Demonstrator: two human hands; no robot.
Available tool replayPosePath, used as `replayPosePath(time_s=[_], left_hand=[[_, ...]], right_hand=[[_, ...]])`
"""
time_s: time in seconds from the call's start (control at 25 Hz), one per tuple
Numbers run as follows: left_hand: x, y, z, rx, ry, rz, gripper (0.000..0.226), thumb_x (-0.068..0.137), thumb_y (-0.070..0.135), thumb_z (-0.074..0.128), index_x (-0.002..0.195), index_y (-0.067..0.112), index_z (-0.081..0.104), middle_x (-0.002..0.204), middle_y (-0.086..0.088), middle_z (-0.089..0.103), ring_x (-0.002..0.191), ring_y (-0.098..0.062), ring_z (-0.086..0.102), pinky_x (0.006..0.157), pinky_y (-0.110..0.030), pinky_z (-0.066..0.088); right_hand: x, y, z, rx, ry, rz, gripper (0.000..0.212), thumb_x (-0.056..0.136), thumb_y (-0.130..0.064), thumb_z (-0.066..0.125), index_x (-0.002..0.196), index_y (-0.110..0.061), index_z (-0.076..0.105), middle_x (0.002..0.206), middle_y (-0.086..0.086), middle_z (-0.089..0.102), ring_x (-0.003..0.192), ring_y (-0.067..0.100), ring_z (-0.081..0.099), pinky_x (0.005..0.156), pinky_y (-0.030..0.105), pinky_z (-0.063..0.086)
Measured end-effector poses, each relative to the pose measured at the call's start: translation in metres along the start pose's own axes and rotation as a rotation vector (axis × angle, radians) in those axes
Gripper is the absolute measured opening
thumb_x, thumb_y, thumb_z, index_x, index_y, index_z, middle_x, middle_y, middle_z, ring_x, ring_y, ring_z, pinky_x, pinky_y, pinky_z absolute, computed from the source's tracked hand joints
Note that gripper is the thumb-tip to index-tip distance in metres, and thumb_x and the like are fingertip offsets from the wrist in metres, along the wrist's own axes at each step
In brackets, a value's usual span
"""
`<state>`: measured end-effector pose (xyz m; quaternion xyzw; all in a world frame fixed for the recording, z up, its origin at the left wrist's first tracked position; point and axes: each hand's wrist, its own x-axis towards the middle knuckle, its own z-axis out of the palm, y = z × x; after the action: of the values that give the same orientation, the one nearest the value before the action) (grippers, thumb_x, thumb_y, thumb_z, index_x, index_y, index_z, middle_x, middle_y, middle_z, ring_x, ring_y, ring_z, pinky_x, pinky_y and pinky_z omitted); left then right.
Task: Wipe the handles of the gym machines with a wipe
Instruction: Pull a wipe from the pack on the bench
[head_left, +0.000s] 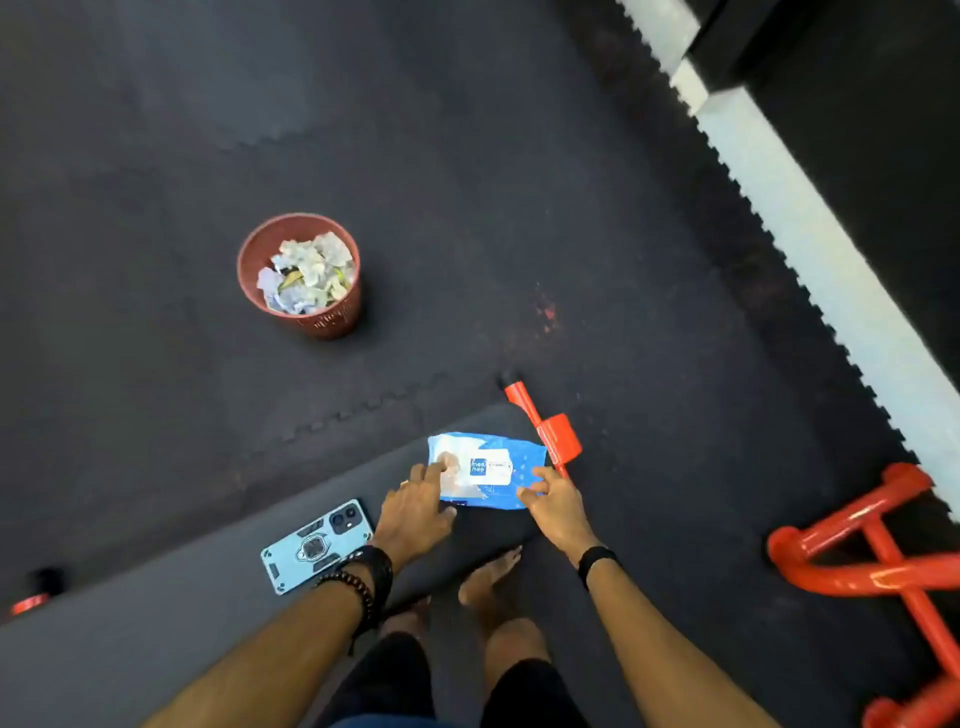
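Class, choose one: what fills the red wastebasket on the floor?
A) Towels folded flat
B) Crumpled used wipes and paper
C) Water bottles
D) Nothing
B: the red wastebasket standing on the dark floor mat holds a heap of crumpled pale wipes and paper.

The wipes pack (485, 470) lies on the surface (156, 623), between both hands; the phone (317, 545) lies left of it; the bin (300, 275) stands on the floor (467, 182) behind.
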<state>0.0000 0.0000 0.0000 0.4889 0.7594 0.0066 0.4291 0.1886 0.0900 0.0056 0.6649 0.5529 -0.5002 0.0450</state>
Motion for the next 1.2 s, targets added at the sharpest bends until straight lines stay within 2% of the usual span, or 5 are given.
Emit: replayPosePath(time_s=[0.4,0.52,0.6,0.76,1.2], left_hand=[[0.085,0.000,0.029,0.086,-0.102,-0.023,0.093,0.073,0.048,0.079,0.146,0.015,0.032,0.139,-0.011,0.040,0.125,-0.035,0.047,0.101,-0.047,0.041],[0.087,0.002,0.037,0.073,-0.029,-0.054,0.054,0.085,0.046,0.068,0.122,0.012,0.051,0.129,-0.011,0.048,0.118,-0.034,0.049,0.096,-0.044,0.041],[0.088,0.003,0.037,-0.045,0.045,-0.096,0.017,0.093,0.030,0.057,0.092,0.013,0.052,0.116,-0.013,0.056,0.110,-0.035,0.052,0.090,-0.043,0.043],[0.091,0.003,0.034,-0.158,0.094,-0.161,0.033,0.091,0.022,0.056,0.064,0.019,0.037,0.093,-0.011,0.059,0.090,-0.031,0.055,0.075,-0.038,0.045],[0.098,-0.008,0.040,-0.226,0.056,-0.146,0.027,0.091,0.027,0.061,0.071,0.017,0.046,0.087,-0.006,0.056,0.092,-0.027,0.052,0.078,-0.042,0.049]], right_hand=[[0.061,0.017,0.054,-0.023,-0.049,-0.080,0.051,0.078,0.014,0.051,0.124,-0.006,0.061,0.119,0.011,0.067,0.113,0.026,0.061,0.100,0.033,0.048],[0.063,0.009,0.061,-0.065,-0.123,-0.191,0.057,0.074,0.019,0.048,0.123,-0.004,0.063,0.118,0.013,0.068,0.112,0.025,0.060,0.100,0.033,0.047],[0.071,0.008,0.065,-0.115,-0.096,-0.166,0.048,0.078,0.015,0.049,0.117,-0.006,0.065,0.114,0.010,0.069,0.110,0.027,0.061,0.097,0.042,0.050],[0.084,0.000,0.068,-0.449,0.027,-0.169,0.016,0.092,-0.006,0.056,0.105,-0.005,0.066,0.105,0.015,0.068,0.101,0.032,0.062,0.082,0.040,0.050],[0.095,0.007,0.084,-0.546,0.148,-0.155,0.029,0.102,-0.028,0.052,0.114,-0.007,0.066,0.110,0.011,0.066,0.100,0.025,0.064,0.081,0.031,0.050]])
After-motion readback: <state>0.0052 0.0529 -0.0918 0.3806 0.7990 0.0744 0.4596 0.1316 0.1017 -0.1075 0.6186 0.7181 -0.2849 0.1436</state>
